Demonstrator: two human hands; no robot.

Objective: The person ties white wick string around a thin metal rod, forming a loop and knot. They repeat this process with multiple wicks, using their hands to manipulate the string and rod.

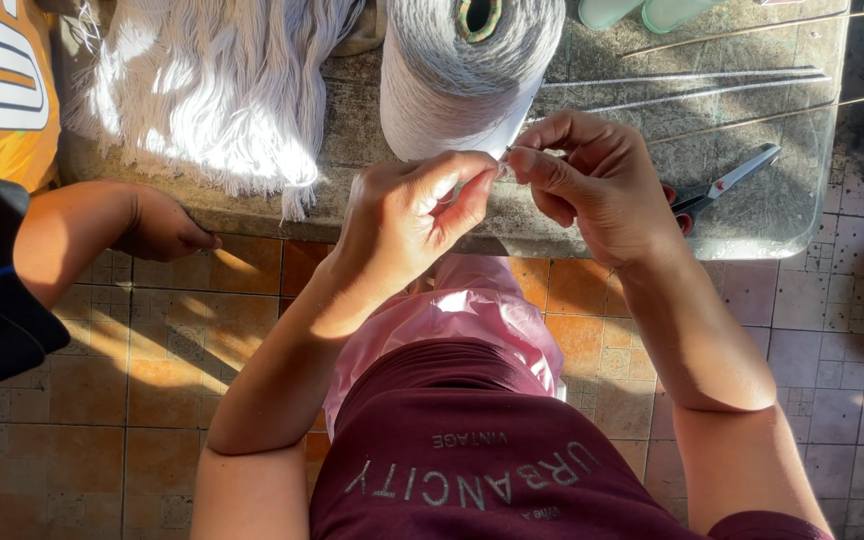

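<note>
Left hand [407, 205] and right hand [592, 180] are meeting above the near edge of the desk [432, 215], each grip pinching closed on a thin grey yarn strand [503, 166]. The grey yarn cone [452, 85] is standing just beyond them; scissors [727, 185] are lying at right.

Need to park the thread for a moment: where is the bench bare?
Bare stone lies between the yarn cone and the scissors, below the thin rods. Crowded: the fringed yarn bundle fills the left end, another person's hand at its edge; both hands pinch thread mid-front.
</note>
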